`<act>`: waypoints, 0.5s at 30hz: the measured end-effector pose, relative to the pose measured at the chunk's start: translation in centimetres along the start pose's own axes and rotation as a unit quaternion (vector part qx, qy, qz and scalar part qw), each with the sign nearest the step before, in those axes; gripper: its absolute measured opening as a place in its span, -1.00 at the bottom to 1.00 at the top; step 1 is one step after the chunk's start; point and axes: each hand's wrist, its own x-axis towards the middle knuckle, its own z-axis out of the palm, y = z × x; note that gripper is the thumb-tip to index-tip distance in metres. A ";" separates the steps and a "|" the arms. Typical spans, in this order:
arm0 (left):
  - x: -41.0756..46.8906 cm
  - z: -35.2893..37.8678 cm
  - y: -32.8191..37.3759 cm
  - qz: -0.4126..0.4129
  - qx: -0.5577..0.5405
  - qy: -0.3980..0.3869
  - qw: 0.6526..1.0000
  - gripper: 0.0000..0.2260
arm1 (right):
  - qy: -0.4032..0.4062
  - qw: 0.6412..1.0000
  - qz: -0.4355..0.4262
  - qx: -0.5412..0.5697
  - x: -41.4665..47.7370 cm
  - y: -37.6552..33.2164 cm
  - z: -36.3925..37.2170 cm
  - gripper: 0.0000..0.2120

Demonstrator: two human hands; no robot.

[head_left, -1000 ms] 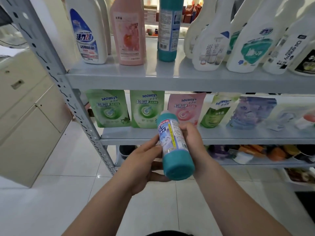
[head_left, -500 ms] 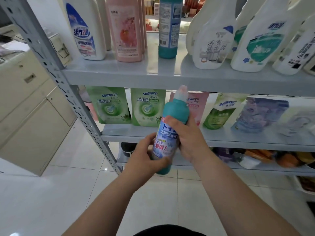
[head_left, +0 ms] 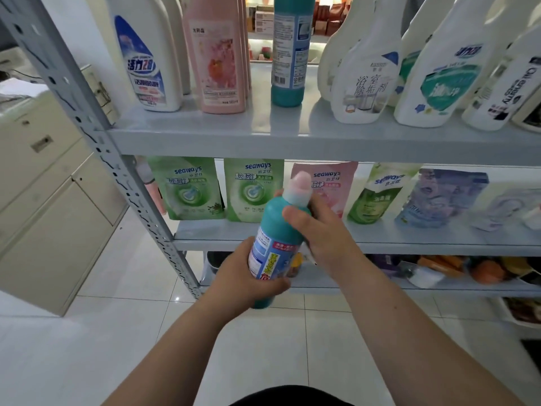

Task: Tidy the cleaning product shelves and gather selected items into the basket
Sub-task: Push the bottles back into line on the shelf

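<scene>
A teal bottle [head_left: 278, 232] with a pale pink cap and a blue label stands nearly upright in front of the shelves, cap up. My left hand [head_left: 248, 279] grips its lower part from the left. My right hand [head_left: 319, 232] grips its upper body from the right, thumb across the front. A second teal bottle [head_left: 288, 51] of the same kind stands on the upper shelf [head_left: 263, 136], with bare shelf around it. No basket is in view.
The upper shelf also carries a white bottle [head_left: 146, 60], pink bottles [head_left: 218, 57] and white spray bottles [head_left: 369, 71]. Green and pink refill pouches [head_left: 187, 189] stand on the middle shelf [head_left: 409, 238]. The grey perforated shelf post [head_left: 96, 142] slants at left, beside a beige cabinet [head_left: 44, 200].
The bottle has turned from lying cap-away with its base toward me to nearly upright, cap up. Both hands kept hold and shifted their grip along it.
</scene>
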 end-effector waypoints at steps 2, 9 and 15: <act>0.0 -0.4 -0.2 0.013 0.053 0.070 0.996 -0.44 | 0.071 0.993 -0.044 -0.088 0.2 -0.7 -0.1 -0.75; -0.4 -0.9 -1.7 0.069 0.038 0.161 0.984 -0.40 | -0.017 0.999 -0.014 -0.049 -0.6 0.2 2.6 -0.35; -0.8 -2.9 -3.2 0.164 -0.051 0.099 0.980 -0.37 | -0.105 0.968 -0.136 -0.185 -1.9 1.0 5.2 -0.31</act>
